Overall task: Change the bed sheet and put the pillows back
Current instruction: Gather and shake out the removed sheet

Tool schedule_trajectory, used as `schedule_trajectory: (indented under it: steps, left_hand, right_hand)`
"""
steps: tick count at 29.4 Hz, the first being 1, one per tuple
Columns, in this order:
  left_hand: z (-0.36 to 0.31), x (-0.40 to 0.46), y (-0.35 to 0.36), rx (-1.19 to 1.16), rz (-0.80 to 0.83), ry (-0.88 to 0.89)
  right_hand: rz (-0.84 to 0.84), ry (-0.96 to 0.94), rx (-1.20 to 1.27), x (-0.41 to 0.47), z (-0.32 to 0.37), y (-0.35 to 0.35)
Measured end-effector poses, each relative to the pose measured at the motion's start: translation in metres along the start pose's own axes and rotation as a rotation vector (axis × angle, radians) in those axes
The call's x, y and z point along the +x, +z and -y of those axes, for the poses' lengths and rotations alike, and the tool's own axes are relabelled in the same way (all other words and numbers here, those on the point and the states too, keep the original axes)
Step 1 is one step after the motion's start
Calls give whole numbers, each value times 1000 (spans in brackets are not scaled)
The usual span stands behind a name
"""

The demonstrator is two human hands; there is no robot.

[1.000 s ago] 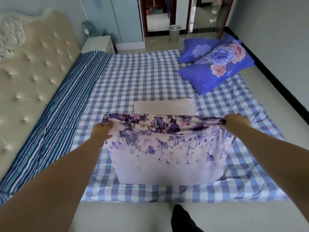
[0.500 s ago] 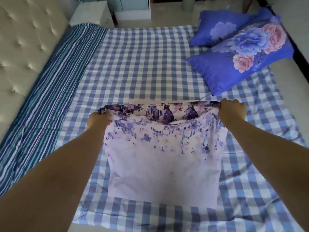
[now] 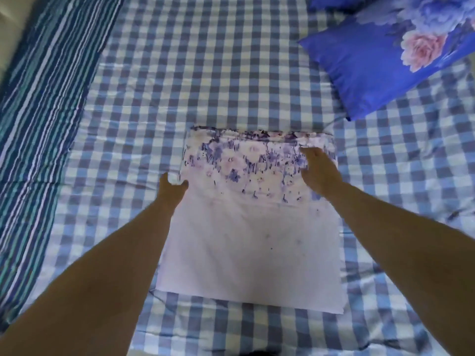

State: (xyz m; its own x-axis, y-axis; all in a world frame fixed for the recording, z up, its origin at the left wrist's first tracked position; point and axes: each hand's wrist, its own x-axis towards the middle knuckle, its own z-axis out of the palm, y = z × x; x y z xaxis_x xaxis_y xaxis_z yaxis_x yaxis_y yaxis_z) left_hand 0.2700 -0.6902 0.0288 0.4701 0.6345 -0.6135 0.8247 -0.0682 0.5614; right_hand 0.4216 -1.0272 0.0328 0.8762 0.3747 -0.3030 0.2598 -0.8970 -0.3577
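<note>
A folded white sheet with a purple flower print (image 3: 252, 240) lies flat on the blue checked sheet (image 3: 205, 73) that covers the bed. Its printed half is folded over toward me. My left hand (image 3: 172, 187) rests at the sheet's left edge with thumb and fingers spread apart. My right hand (image 3: 318, 170) lies flat on the printed part near its far right corner. A blue pillow with pink and blue flowers (image 3: 372, 62) lies at the far right, partly cut off by the frame.
A blue and white striped cover (image 3: 43, 111) runs along the left side of the bed. A second blue pillow (image 3: 334, 1) peeks in at the top edge behind the first one.
The lifted fold of the floral sheet has been laid down flat. Both hands have let go of its top corners. The camera has moved closer and tilted down over the bed.
</note>
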Motion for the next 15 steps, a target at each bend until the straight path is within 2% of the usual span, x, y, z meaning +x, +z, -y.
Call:
schedule_trajectory:
  steps: [3,7,9,11,15]
  left_hand:
    - [76,-8,25,91,49,-166]
    - [160,-14,38,252,91,-289]
    - [198,-17,42,317,99,-337]
    - [233,-20,44,332,83,-391]
    - [285,-29,49,145,62,-464]
  right_hand:
    - [223,45,85,-42,-7,75]
    - [339,274,255,-104,-13,158]
    - [335,404,265,-138,-21,189]
    - [261,566,236,-170,-33,212]
    - [110,1022,319,-217,-59,241]
